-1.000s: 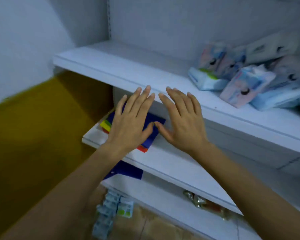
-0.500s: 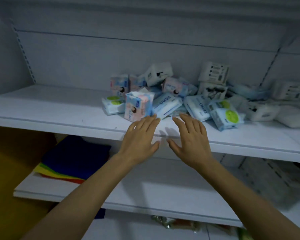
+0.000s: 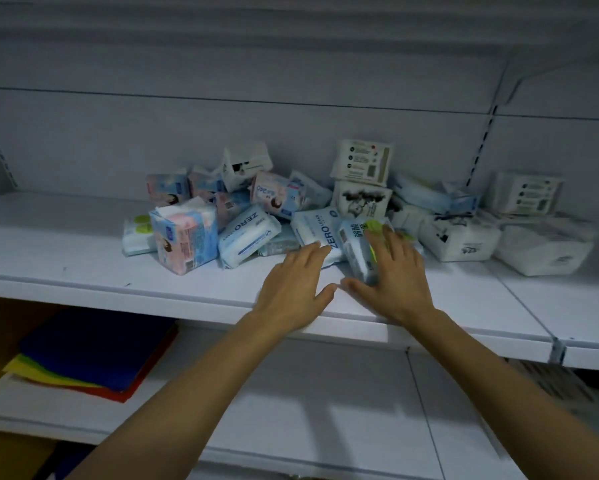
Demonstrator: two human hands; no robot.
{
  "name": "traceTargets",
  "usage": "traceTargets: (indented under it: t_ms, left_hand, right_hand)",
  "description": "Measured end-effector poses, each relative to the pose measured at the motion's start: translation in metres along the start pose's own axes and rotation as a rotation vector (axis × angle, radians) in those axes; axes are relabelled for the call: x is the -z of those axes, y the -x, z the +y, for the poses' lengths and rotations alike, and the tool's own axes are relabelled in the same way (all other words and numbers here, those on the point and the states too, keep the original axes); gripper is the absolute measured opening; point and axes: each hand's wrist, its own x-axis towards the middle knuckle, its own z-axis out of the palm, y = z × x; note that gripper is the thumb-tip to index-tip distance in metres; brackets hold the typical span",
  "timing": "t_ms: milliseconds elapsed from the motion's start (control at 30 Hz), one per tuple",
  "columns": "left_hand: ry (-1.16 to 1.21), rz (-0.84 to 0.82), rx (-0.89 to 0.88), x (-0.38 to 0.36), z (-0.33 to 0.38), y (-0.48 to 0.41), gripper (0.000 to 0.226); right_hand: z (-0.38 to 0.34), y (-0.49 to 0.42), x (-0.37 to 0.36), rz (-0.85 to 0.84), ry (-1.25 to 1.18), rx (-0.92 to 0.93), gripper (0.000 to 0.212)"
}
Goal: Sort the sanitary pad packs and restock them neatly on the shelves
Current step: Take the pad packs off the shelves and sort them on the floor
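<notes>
The pad packs [image 3: 277, 202] lie in a messy heap on the white upper shelf [image 3: 66, 258], from the middle to the right. The left hand [image 3: 296, 285] is flat with its grip wide open, and its fingertips touch a blue ZERO pack [image 3: 317, 232]. The right hand [image 3: 396, 275] lies open over a pack with a green spot [image 3: 355, 247], thumb at its near corner. Coloured sheets [image 3: 94, 355] sit on the lower shelf [image 3: 291, 410], at the left.

The green-marked pack [image 3: 355, 244] is partly covered by the right hand [image 3: 395, 273], the small print on the white packs [image 3: 362, 162] cannot be read, and the rightmost pack [image 3: 544, 251] is blurred.
</notes>
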Motion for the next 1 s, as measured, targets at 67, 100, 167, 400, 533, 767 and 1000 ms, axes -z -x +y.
traceTargets:
  t_ms: [67,100,167,400,533,767,1000]
  left_hand:
    - [0.056,-0.014,0.07,-0.011,0.004,-0.004,0.068]
    - [0.147,0.0,0.134,-0.017,0.005,-0.007,0.07]
    - [0.515,0.077,0.352,-0.025,0.004,-0.02,0.079]
    - [1.324,0.137,0.876,-0.03,-0.005,-0.08,0.046]
    - [1.237,0.06,0.841,-0.028,0.0,-0.083,0.031]
    - [1.284,0.179,0.759,-0.006,0.001,-0.058,0.036]
    - [1.332,0.208,0.459,0.059,0.004,-0.01,0.055]
  right_hand:
    - [0.009,-0.008,-0.011,-0.099,-0.033,-0.027,0.102]
    - [0.011,-0.01,-0.015,-0.099,-0.033,-0.022,0.1]
    - [0.012,-0.011,-0.019,-0.067,-0.031,-0.006,0.092]
    - [0.011,-0.01,-0.022,0.004,-0.068,-0.014,0.084]
    - [0.012,-0.011,-0.021,-0.019,-0.103,-0.039,0.079]
    - [0.014,-0.01,-0.003,0.14,-0.631,-0.117,0.062]
    - [-0.088,0.002,0.016,0.413,-0.776,0.002,0.067]
